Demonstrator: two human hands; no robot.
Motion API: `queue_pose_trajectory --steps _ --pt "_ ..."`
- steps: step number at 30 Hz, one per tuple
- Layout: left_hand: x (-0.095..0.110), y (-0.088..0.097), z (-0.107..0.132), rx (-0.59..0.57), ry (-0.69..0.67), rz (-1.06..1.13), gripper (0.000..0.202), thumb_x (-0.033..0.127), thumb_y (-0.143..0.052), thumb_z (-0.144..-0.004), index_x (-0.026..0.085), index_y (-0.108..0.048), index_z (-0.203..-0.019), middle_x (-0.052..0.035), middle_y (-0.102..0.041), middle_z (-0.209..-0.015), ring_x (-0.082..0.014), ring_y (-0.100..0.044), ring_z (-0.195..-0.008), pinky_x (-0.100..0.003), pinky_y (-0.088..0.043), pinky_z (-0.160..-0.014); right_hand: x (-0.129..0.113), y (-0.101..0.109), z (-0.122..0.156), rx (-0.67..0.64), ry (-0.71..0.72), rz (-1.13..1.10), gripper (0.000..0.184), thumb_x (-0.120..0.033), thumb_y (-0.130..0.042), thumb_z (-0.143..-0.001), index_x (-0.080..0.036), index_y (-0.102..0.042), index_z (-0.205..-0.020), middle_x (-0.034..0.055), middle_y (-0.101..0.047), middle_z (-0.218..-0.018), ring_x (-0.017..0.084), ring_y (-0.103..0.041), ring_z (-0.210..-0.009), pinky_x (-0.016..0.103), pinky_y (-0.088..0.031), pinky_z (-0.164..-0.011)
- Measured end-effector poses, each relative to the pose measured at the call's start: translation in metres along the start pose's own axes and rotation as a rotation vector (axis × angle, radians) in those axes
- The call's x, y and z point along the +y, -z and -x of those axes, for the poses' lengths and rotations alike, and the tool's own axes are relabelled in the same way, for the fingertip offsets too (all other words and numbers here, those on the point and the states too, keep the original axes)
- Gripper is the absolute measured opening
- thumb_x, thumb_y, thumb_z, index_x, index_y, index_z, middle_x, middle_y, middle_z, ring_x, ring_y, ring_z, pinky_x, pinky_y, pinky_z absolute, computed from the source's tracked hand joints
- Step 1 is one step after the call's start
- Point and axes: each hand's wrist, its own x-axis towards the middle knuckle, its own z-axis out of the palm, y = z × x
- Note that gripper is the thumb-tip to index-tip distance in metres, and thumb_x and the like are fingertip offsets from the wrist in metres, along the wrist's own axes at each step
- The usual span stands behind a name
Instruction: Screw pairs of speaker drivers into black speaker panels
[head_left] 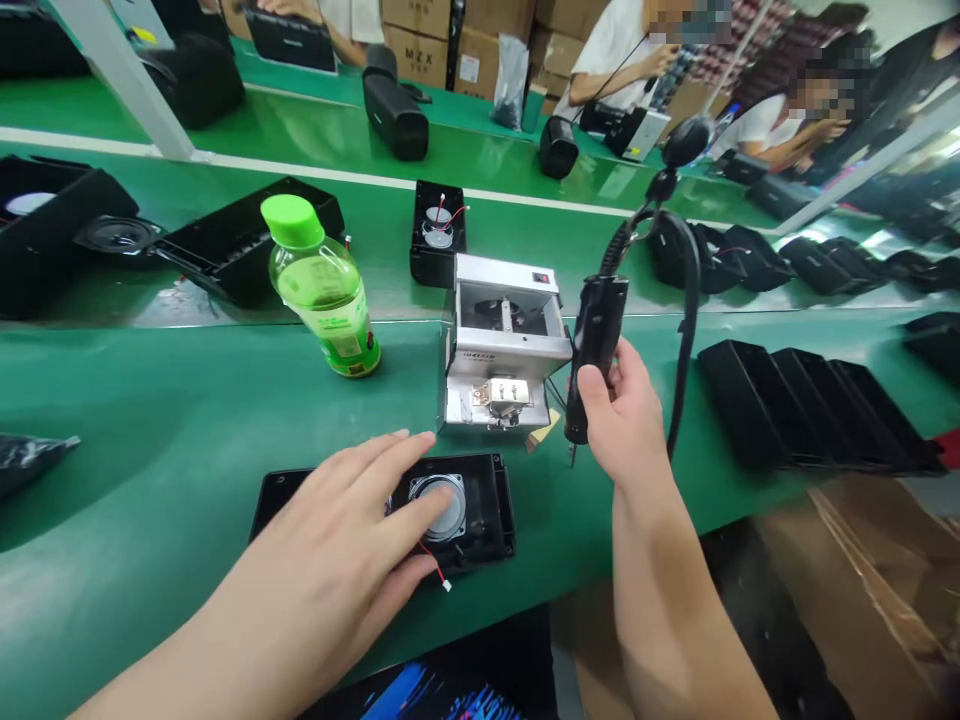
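The right hand (622, 415) is clamped around a black electric screwdriver (596, 345), raised beside the screw feeder (502, 345). The left hand (322, 530), fingers apart, presses a speaker (439, 510) in its black housing (487, 510), near the front edge of the table (135, 500).

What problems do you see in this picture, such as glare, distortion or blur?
In the head view, the wide lens bends the edges of the green workbench, pale glare lies along its far edge, and the right hand looks sharp, without clear motion blur.
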Motion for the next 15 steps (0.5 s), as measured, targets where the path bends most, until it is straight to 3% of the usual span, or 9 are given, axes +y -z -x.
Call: queue_pose_trajectory --steps 3,6,8,12,15 --pt "0.000 -0.011 -0.017 -0.150 -0.021 -0.034 0.032 0.023 -0.073 -0.100 0.025 -0.080 -0.131 -0.0193 -0.065 -0.165 -0.0456 -0.066 -0.146 -0.068 -0.062 -0.114 0.005 0.003 -0.005 -0.087 -0.056 -0.197 0.057 -0.053 -0.073 -0.110 -0.018 -0.058 -0.153 0.0044 -0.076 -0.097 0.020 -0.076 -0.077 0.033 -0.066 -0.067" --pt "-0.006 -0.015 -0.025 -0.284 0.004 -0.020 0.030 0.021 -0.071 -0.102 0.025 -0.082 -0.129 -0.0166 -0.072 -0.157 -0.0414 -0.074 -0.136 -0.067 -0.065 -0.111 -0.011 0.009 -0.002 -0.069 -0.076 -0.387 0.042 -0.054 -0.069 -0.112 -0.024 -0.058 -0.139 0.0006 -0.072 -0.096 0.017 -0.075 -0.071 0.033 -0.068 -0.065" --pt "-0.008 -0.015 -0.026 -0.309 0.022 -0.003 0.033 0.023 -0.072 -0.101 0.024 -0.081 -0.133 -0.0161 -0.073 -0.155 -0.0409 -0.075 -0.134 -0.066 -0.065 -0.110 -0.035 0.014 -0.002 -0.036 -0.063 -0.496 0.041 -0.064 -0.059 -0.113 -0.027 -0.059 -0.130 -0.0006 -0.069 -0.093 0.015 -0.068 -0.060 0.030 -0.059 -0.051" --pt "-0.008 -0.015 -0.026 -0.287 0.032 0.009 0.035 0.025 -0.076 -0.100 0.023 -0.081 -0.134 -0.0164 -0.074 -0.154 -0.0413 -0.075 -0.132 -0.065 -0.064 -0.108 -0.099 0.017 -0.013 0.044 0.016 -0.649 0.064 -0.081 -0.030 -0.114 -0.027 -0.062 -0.132 -0.0027 -0.059 -0.074 0.015 -0.055 -0.048 0.029 -0.044 -0.039" --pt "-0.009 -0.017 -0.027 -0.279 0.029 0.016 0.042 0.028 -0.086 -0.094 0.022 -0.081 -0.135 -0.0168 -0.074 -0.152 -0.0425 -0.075 -0.131 -0.064 -0.062 -0.109 -0.138 0.005 -0.027 0.051 0.122 -0.680 0.070 -0.087 -0.033 -0.110 -0.024 -0.062 -0.121 -0.0030 -0.057 -0.063 0.017 -0.054 -0.043 0.032 -0.045 -0.037"
